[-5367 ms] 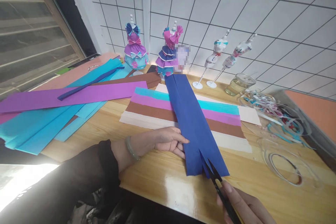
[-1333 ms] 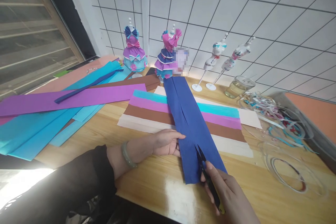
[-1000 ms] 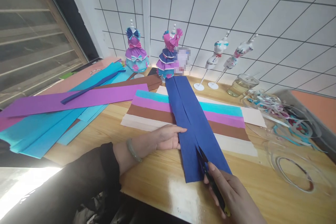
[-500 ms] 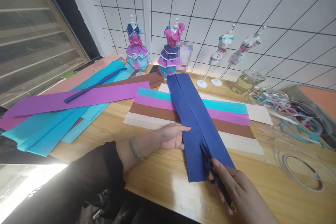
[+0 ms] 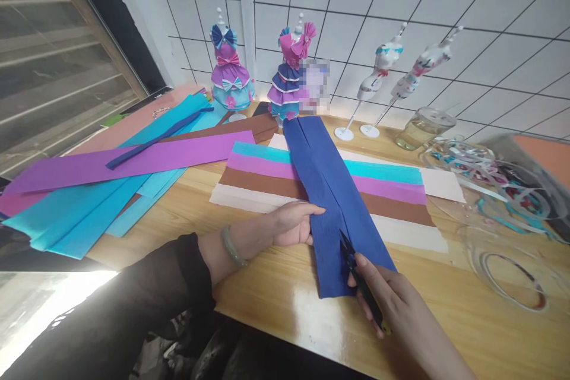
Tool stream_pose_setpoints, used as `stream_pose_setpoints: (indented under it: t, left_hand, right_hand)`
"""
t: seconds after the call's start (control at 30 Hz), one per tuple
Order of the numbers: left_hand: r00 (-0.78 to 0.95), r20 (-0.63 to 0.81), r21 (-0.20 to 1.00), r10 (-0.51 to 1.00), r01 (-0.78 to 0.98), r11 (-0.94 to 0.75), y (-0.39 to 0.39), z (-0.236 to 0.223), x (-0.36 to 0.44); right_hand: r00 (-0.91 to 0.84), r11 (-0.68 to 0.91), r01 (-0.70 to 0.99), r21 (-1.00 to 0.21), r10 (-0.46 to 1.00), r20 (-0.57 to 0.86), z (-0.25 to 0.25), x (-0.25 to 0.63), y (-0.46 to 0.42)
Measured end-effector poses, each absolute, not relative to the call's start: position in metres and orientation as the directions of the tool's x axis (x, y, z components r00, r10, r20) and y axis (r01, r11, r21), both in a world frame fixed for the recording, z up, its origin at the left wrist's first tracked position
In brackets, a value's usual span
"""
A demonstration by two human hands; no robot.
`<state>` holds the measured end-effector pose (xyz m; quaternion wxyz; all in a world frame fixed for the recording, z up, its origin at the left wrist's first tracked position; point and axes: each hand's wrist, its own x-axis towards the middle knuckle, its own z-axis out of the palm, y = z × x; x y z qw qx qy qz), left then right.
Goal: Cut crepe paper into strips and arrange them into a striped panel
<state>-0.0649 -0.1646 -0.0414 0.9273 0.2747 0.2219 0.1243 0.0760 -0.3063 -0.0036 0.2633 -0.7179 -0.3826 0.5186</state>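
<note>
A long dark blue crepe paper strip (image 5: 325,178) lies lengthwise on the wooden table (image 5: 187,214), crossing a sheet of teal, purple, brown and white bands (image 5: 392,190). My left hand (image 5: 291,222) presses the strip's left edge flat, fingers curled against it. My right hand (image 5: 392,303) is closed on black scissors (image 5: 356,267); their blades sit in a slit running up the middle of the strip from its near end.
Purple, teal and brown paper sheets (image 5: 102,184) fan out at the left. Two dressed mannequins (image 5: 227,71) and two bare ones (image 5: 378,77) stand by the tiled wall. A glass jar (image 5: 421,127), ribbon coils (image 5: 481,166) and clear rings (image 5: 512,270) lie at the right.
The scissors have advanced up the strip from its near end, lengthening the slit. My left hand has kept to the strip's left edge. The view shifted slightly.
</note>
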Motion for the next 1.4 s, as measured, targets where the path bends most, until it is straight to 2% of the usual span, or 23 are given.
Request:
stream_pose_setpoints:
  t: [0.87, 1.4]
  left_hand:
    - [0.864, -0.305, 0.573, 0.401, -0.171, 0.802, -0.168, -0.043, -0.065]
    - [0.870, -0.297, 0.577, 0.394, -0.165, 0.800, -0.169, -0.040, -0.066]
  right_hand:
    - [0.193, -0.469, 0.209, -0.858, 0.880, -0.434, -0.012, 0.068, -0.296]
    - [0.204, -0.459, 0.254, -0.851, 0.886, -0.417, -0.018, 0.067, -0.293]
